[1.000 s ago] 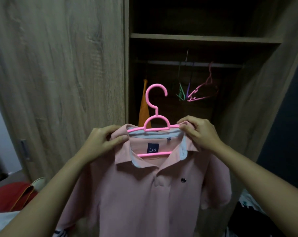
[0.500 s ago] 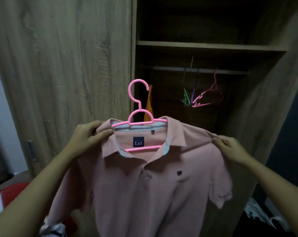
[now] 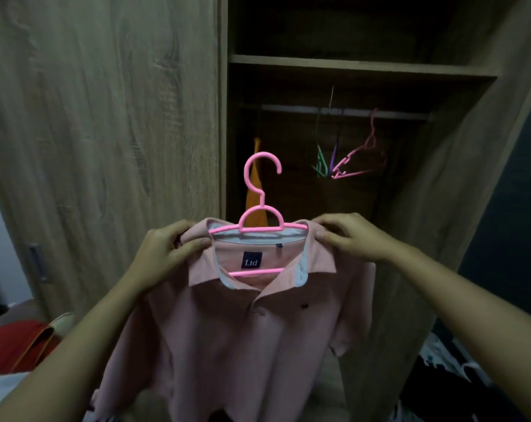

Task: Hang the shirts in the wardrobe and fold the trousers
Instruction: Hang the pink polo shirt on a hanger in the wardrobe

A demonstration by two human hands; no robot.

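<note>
A pink polo shirt (image 3: 246, 330) is held up in front of an open wardrobe (image 3: 105, 147), filling the view from the centre down to six o'clock. It is threaded on a pink hanger (image 3: 258, 229), whose top bar is seen across the collar opening and whose lower bar is seen below a dark label (image 3: 251, 260) marked "Ltd". The hook is raised at twelve o'clock of the collar, free of any support.

The left hand (image 3: 163, 254) is placed at nine o'clock of the collar. Its fingers are curled around the shoulder of the shirt, and the thumb is pressed over the front of the fabric. The right hand (image 3: 352, 239) is placed at three o'clock of the collar, and the other shoulder is gripped under its bent fingers. The end of the hanger is covered there, so whether it is also gripped cannot be told.

Inside the wardrobe, at twelve to one o'clock of the shirt, a rail (image 3: 349, 112) is fixed under a shelf (image 3: 349, 67). An orange garment (image 3: 253, 193) is hung directly behind the raised hook. Empty hangers (image 3: 361, 162) in pink, green and purple are hung well apart from it at one o'clock. A red item (image 3: 11, 342) is seen at eight o'clock, near the left forearm.
</note>
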